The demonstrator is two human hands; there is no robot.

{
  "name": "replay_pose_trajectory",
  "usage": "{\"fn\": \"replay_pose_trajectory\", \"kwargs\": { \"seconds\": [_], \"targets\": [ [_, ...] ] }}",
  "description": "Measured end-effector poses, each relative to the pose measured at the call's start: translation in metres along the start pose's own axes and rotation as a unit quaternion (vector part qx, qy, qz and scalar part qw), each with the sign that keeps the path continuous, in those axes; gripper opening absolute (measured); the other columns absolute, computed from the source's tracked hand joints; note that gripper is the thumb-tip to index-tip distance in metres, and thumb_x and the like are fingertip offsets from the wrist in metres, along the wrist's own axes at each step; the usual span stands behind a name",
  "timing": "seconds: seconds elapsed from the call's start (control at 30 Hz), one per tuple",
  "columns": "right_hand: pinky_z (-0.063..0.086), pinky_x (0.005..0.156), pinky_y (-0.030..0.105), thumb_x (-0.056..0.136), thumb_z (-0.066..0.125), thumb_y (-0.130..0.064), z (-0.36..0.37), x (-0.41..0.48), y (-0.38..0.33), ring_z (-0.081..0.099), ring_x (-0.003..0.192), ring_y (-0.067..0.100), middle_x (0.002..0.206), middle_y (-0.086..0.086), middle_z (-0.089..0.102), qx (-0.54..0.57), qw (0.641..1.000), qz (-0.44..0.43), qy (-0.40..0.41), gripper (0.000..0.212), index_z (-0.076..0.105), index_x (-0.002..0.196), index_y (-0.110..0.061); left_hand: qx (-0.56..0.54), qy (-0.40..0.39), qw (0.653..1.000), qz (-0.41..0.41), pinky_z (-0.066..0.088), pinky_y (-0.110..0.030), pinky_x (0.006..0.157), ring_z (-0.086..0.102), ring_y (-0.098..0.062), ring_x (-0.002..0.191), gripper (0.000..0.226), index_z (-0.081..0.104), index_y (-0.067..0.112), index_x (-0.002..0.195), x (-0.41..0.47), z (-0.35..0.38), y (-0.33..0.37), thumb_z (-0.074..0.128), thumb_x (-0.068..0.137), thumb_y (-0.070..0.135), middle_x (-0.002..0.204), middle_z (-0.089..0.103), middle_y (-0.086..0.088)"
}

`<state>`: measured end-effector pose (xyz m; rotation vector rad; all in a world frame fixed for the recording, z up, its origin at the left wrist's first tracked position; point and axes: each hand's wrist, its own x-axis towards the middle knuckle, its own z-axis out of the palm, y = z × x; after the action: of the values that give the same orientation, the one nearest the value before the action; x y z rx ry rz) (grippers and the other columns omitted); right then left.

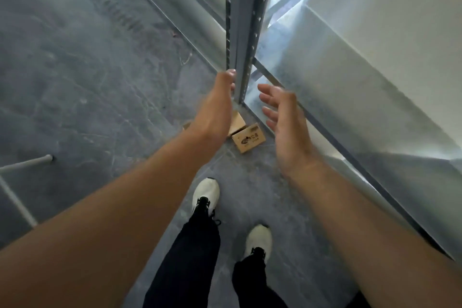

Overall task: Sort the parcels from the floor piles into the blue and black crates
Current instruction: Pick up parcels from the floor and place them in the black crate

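Observation:
A small brown cardboard parcel [248,140] with a dark printed logo lies on the grey floor at the foot of a shelf post. A second cardboard parcel [237,122] sits just behind it, partly hidden by my left hand. My left hand [215,107] reaches forward above the parcels, empty, with its fingers near the post. To the right, my right hand [282,117] is open with fingers spread and holds nothing. No blue or black crate is in view.
A grey metal shelf post [243,32] rises straight ahead, with metal shelving [350,82] running along the right. A white tube frame [22,170] stands at the left edge. My feet in white shoes [206,195] stand on the grey concrete floor [87,70].

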<state>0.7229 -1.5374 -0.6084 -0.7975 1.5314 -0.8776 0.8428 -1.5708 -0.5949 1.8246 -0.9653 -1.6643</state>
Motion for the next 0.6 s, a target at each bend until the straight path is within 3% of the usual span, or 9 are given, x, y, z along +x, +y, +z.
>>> {"fn": "replay_pose_trajectory", "kwargs": {
  "seconds": [0.13,0.2,0.3,0.4,0.43,0.5,0.6],
  "targets": [
    [0.047,0.074,0.002,0.091,0.036,-0.055,0.01,0.05,0.068,0.061,0.088,-0.025,0.091,-0.038,0.07,-0.002,1.0,0.01,0.002,0.042,0.066,0.116,-0.04,-0.007,0.021,0.998,-0.051,0.039,-0.036,0.09,0.055,-0.014,0.109,0.057,0.058,0.022,0.134,0.069,0.004,-0.053,0.03,0.103,0.06,0.119,0.059,0.0],
    [0.049,0.08,0.009,0.091,0.036,-0.056,0.018,0.074,0.103,0.061,0.087,-0.024,0.086,-0.043,0.068,-0.027,0.999,0.019,0.004,0.041,0.066,0.115,-0.041,-0.007,0.017,0.997,-0.076,0.04,-0.032,0.083,0.053,-0.012,0.099,0.056,0.058,0.022,0.132,0.101,0.01,-0.078,0.03,0.102,0.06,0.112,0.058,0.001],
    [0.052,0.089,0.032,0.089,0.041,-0.059,0.022,0.105,0.151,0.063,0.085,-0.014,0.085,-0.036,0.07,-0.023,0.999,0.037,0.012,0.036,0.069,0.1,-0.04,-0.014,0.01,0.994,-0.109,0.036,-0.028,0.068,0.052,-0.011,0.084,0.045,0.061,0.024,0.112,0.138,0.019,-0.109,0.031,0.104,0.057,0.094,0.054,0.004],
    [0.049,0.076,0.019,0.09,0.037,-0.051,0.023,0.138,0.199,0.059,0.071,-0.015,0.074,-0.031,0.068,-0.027,0.998,0.055,0.028,0.045,0.071,0.097,-0.021,0.0,0.012,0.991,-0.136,0.034,-0.027,0.061,0.05,-0.01,0.075,0.045,0.059,0.022,0.103,0.177,0.035,-0.148,0.031,0.104,0.057,0.088,0.053,0.003],
    [0.049,0.075,0.021,0.089,0.036,-0.051,0.022,0.149,0.214,0.058,0.069,-0.012,0.075,-0.025,0.067,-0.036,0.997,0.059,0.035,0.054,0.069,0.104,-0.011,0.009,0.011,0.99,-0.142,0.034,-0.028,0.061,0.05,-0.01,0.075,0.047,0.06,0.021,0.105,0.189,0.04,-0.163,0.03,0.104,0.058,0.089,0.053,0.003],
    [0.05,0.081,0.035,0.087,0.036,-0.056,0.019,0.171,0.245,0.057,0.072,-0.004,0.081,-0.015,0.061,-0.068,0.994,0.065,0.052,0.064,0.067,0.113,-0.007,0.016,0.006,0.988,-0.155,0.033,-0.028,0.06,0.05,-0.009,0.073,0.046,0.057,0.02,0.108,0.211,0.051,-0.188,0.029,0.105,0.056,0.085,0.052,0.002],
    [0.047,0.075,0.033,0.089,0.035,-0.06,0.014,0.201,0.286,0.056,0.064,-0.01,0.086,-0.009,0.06,-0.092,0.991,0.068,0.068,0.071,0.068,0.121,-0.006,0.012,0.0,0.983,-0.186,0.034,-0.028,0.059,0.049,-0.011,0.069,0.042,0.054,0.02,0.106,0.239,0.062,-0.22,0.03,0.105,0.055,0.081,0.051,0.002]
  ]
}}
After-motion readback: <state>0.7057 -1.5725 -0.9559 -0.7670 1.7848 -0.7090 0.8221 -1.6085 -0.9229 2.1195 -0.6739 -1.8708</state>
